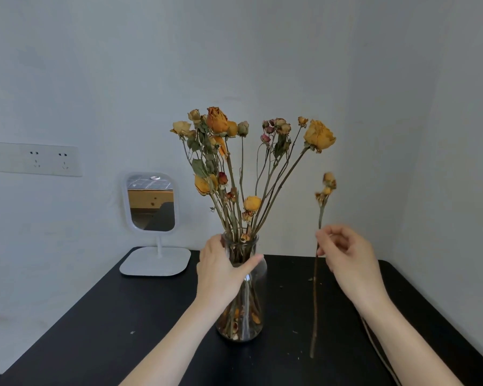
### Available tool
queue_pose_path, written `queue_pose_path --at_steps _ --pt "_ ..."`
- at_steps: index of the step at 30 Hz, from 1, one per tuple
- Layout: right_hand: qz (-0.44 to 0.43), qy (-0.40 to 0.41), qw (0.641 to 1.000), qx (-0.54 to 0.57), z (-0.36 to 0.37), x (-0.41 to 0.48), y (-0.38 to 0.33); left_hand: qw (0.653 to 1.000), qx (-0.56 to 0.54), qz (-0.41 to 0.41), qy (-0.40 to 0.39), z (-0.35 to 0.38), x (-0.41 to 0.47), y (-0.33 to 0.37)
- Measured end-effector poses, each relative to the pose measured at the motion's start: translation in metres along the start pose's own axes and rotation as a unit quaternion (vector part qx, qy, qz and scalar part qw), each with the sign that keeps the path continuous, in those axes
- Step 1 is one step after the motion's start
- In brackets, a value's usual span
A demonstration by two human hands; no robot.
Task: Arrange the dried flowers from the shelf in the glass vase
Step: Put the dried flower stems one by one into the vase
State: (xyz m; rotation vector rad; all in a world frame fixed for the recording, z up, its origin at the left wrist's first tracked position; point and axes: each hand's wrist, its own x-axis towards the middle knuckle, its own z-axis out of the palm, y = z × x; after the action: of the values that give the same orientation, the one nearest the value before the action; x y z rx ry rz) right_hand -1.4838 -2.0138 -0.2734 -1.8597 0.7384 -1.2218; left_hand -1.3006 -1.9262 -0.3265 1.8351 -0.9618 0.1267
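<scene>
A person's left hand point(221, 271) closes its grip round the neck of the glass vase point(253, 302), apparently to steady it mid-counter point(109, 330), where a spray of dried flowers point(216, 121) already stands. Just right of the vase, the right hand point(346, 254) holds its grip pinched on one more dried stem point(314, 302), upright and bloom-up, seemingly ready for insertion. Open room lies above the vase mouth; the standing mirror point(151, 201) at far left and the counter's right edge sit well apart.
</scene>
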Motion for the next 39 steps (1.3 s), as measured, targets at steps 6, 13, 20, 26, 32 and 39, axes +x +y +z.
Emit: queue_pose_path --at_steps 6,13,20,26,32,39 --pt "-0.096 0.086 0.989 0.079 -0.005 0.017 -0.023 0.997 -0.047 0.016 -0.058 -0.004 0.017 -0.004" --pt "-0.176 0.134 0.965 0.143 -0.003 0.025 -0.045 0.982 -0.157 -0.028 -0.105 -0.008 0.023 -0.016" --pt "-0.214 0.096 0.963 0.132 0.011 0.026 -0.049 0.964 -0.227 -0.079 -0.112 0.001 0.023 -0.022" --pt "-0.202 0.034 0.976 0.077 0.032 0.034 -0.044 0.964 -0.226 -0.083 -0.113 0.004 0.023 -0.026" --pt "-0.148 0.001 0.989 0.021 0.05 0.045 -0.034 0.963 -0.235 -0.073 -0.113 0.003 0.022 -0.026" --pt "-0.084 -0.024 0.995 -0.041 0.065 0.048 -0.021 0.964 -0.233 -0.072 -0.106 0.004 0.022 -0.028"
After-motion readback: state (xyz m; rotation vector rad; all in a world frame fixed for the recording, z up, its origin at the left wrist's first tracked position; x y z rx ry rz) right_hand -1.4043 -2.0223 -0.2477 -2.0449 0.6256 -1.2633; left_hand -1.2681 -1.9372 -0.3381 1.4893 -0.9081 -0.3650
